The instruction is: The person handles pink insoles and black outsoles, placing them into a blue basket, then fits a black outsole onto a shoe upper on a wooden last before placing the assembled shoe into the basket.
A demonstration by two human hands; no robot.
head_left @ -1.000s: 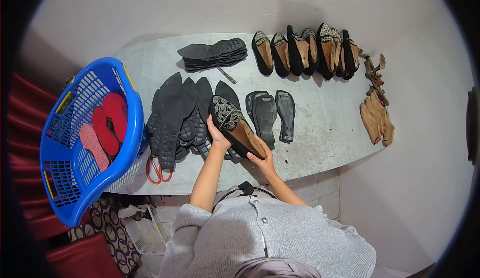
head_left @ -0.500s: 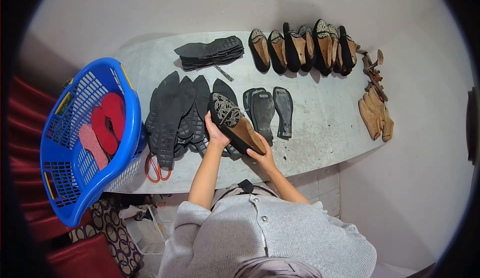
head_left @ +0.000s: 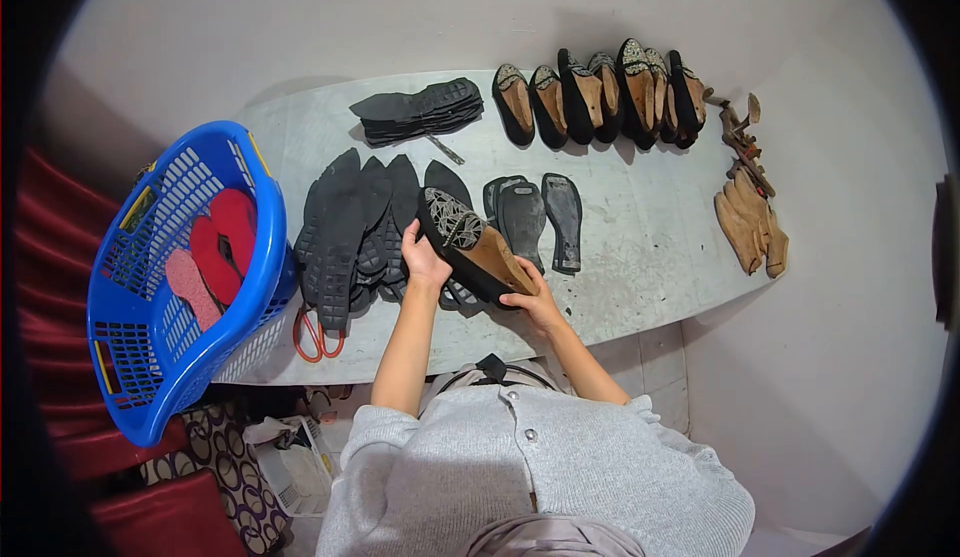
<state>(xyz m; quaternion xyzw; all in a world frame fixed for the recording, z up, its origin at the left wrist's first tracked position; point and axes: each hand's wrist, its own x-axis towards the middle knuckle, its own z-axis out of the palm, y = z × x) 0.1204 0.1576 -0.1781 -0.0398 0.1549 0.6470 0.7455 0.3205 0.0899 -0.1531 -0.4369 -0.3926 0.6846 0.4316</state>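
A black shoe (head_left: 470, 242) with a silver-patterned toe and a wooden last inside is held over the near half of the table. My left hand (head_left: 424, 260) grips its toe end from the left. At the heel, on the right, my right hand (head_left: 534, 298) is closed round the shoe. Black ridged soles (head_left: 335, 232) lie in an overlapping heap just left of and beneath the shoe. Smooth black sole pieces (head_left: 522, 219) rest beyond it, with another single piece (head_left: 563, 222) to their right.
A blue basket (head_left: 270, 212) with red and pink pieces stands at the left. Red-handled scissors (head_left: 318, 342) lie near the front edge. Stacked soles (head_left: 415, 112) and a row of shoes (head_left: 582, 97) line the back; gloves (head_left: 748, 222) and metal tools (head_left: 742, 145) are far right.
The held shoe has turned slightly, and both hands have shifted a little with it. The view has also moved slightly.
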